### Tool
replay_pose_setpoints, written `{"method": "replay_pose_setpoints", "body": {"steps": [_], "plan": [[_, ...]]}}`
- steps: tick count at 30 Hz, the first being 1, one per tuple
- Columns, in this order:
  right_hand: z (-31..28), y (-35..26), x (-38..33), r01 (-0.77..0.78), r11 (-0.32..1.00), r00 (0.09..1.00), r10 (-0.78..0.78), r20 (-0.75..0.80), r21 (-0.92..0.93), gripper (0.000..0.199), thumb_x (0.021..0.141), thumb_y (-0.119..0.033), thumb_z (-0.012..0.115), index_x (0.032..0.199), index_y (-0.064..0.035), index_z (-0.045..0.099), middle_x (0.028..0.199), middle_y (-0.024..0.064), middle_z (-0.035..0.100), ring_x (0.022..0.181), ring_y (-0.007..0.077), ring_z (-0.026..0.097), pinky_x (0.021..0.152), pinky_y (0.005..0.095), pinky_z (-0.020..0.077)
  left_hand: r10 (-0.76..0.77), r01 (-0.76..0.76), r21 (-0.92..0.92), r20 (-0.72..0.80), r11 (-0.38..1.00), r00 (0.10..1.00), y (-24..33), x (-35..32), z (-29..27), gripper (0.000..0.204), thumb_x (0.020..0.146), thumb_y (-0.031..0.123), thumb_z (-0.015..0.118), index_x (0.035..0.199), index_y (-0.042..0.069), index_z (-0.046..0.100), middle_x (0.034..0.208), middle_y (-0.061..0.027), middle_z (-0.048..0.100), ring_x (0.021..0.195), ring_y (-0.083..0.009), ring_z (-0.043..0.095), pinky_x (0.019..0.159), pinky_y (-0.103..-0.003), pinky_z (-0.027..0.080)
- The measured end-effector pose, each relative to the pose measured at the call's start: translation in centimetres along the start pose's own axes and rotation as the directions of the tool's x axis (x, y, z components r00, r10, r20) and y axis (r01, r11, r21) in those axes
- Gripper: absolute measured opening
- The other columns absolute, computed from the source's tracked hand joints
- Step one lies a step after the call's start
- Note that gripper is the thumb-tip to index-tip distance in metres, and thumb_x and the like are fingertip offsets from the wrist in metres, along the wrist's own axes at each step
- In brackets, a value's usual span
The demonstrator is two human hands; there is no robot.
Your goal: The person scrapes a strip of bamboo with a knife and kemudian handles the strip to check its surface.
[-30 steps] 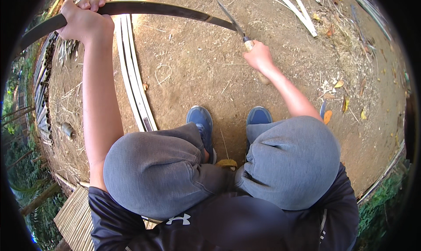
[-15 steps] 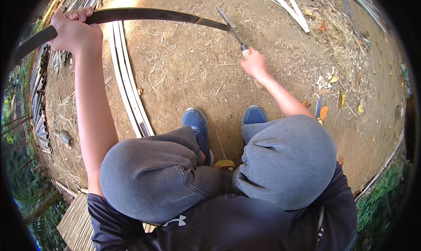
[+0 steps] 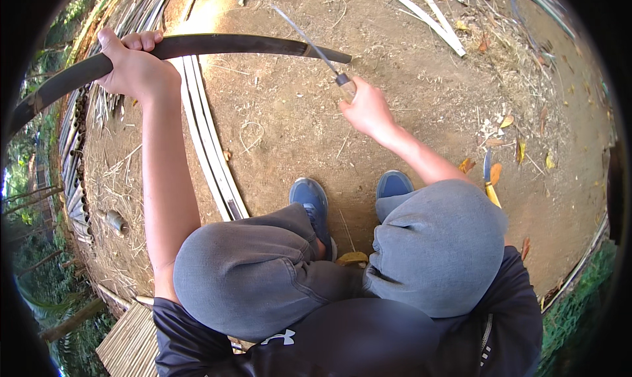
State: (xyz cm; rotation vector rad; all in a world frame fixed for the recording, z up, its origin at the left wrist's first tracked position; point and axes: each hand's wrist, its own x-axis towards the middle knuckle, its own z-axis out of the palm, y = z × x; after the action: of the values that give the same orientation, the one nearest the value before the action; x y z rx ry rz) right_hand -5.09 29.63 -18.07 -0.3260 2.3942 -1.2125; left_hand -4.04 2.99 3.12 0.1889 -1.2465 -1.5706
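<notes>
A long dark bamboo strip (image 3: 237,44) stretches from the far left edge across the upper part of the head view, bowed along its length. My left hand (image 3: 141,69) is closed around it, thumb up, with the arm reaching far forward. In my closed right hand (image 3: 370,111) is a long, narrow-bladed knife (image 3: 347,87) with a wooden handle and a dark collar. Its blade slants up and to the left and crosses the strip short of its right end, by a pale node. Whether the edge touches the strip I cannot tell.
Pale split bamboo lengths (image 3: 205,133) lie left of my feet, more (image 3: 431,18) at the far right. A second knife (image 3: 490,186) with a yellow handle rests beside my right knee. Bamboo poles (image 3: 74,146) line the left; a slatted bamboo surface (image 3: 128,341) is at lower left.
My right hand has moved left and slightly nearer, and the blade now crosses the strip farther from its right end. The whole view has shifted a little; both hands keep their grips.
</notes>
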Motion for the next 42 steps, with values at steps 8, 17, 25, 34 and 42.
{"method": "replay_pose_setpoints", "body": {"steps": [8,17,25,34,42], "plan": [[-1.1,-2.9,-0.4,0.085,0.996,0.996,-0.085,0.023,0.0,0.032,0.082,-0.008,0.064,0.111,0.0062,0.059,0.07,0.0124,0.065,0.059,0.0205,0.064,0.053,0.0363,0.0505,-0.103,0.102,-0.01,-0.125,0.995,0.987,0.7,-0.8,-0.1,0.033,0.097,0.014,0.054,0.073,0.012,0.031,0.056,0.0014,0.031,0.047,-0.0126,0.032,0.046,-0.032,0.037],[-1.8,-6.9,-1.3,0.17,0.974,0.984,-0.161,0.07,-0.15,0.029,0.082,-0.004,0.063,0.108,0.0081,0.057,0.071,0.0142,0.064,0.058,0.0233,0.065,0.053,0.0385,0.0515,-0.092,0.096,0.02,-0.126,0.995,0.988,0.8,-0.5,-0.4,0.023,0.099,0.015,0.053,0.088,0.011,0.032,0.061,0.002,0.027,0.05,-0.0125,0.029,0.047,-0.032,0.037],[-1.3,-4.5,-0.9,0.141,0.988,0.987,-0.136,0.081,-0.064,0.036,0.084,-0.004,0.061,0.116,0.0096,0.055,0.072,0.014,0.064,0.06,0.0225,0.065,0.053,0.0363,0.0509,-0.062,0.069,0.032,-0.175,0.997,0.983,0.8,-0.6,0.4,0.024,0.098,0.016,0.054,0.086,0.01,0.035,0.058,0.0026,0.028,0.047,-0.0118,0.029,0.044,-0.031,0.035],[-1.5,0.6,3.1,-0.192,0.98,0.968,0.198,0.154,-0.054,0.018,0.086,-0.002,0.059,0.103,0.0008,0.059,0.077,0.0075,0.058,0.058,0.0152,0.055,0.047,0.0355,0.0459,-0.101,0.103,-0.001,-0.214,0.995,0.972,-0.2,0.4,-0.6,0.024,0.097,0.014,0.054,0.085,0.009,0.034,0.059,0.0019,0.029,0.047,-0.0121,0.031,0.045,-0.031,0.036],[0.5,2.6,2.4,-0.048,0.998,0.999,0.049,0.017,-0.044,0.028,0.086,-0.003,0.06,0.113,0.0034,0.057,0.077,0.0077,0.061,0.057,0.015,0.055,0.048,0.0331,0.0438,-0.113,0.118,0.01,-0.238,0.993,0.965,-0.5,0.4,-0.8,0.031,0.097,0.015,0.055,0.081,0.009,0.029,0.06,0.0012,0.028,0.048,-0.0132,0.03,0.047,-0.031,0.036]]}}
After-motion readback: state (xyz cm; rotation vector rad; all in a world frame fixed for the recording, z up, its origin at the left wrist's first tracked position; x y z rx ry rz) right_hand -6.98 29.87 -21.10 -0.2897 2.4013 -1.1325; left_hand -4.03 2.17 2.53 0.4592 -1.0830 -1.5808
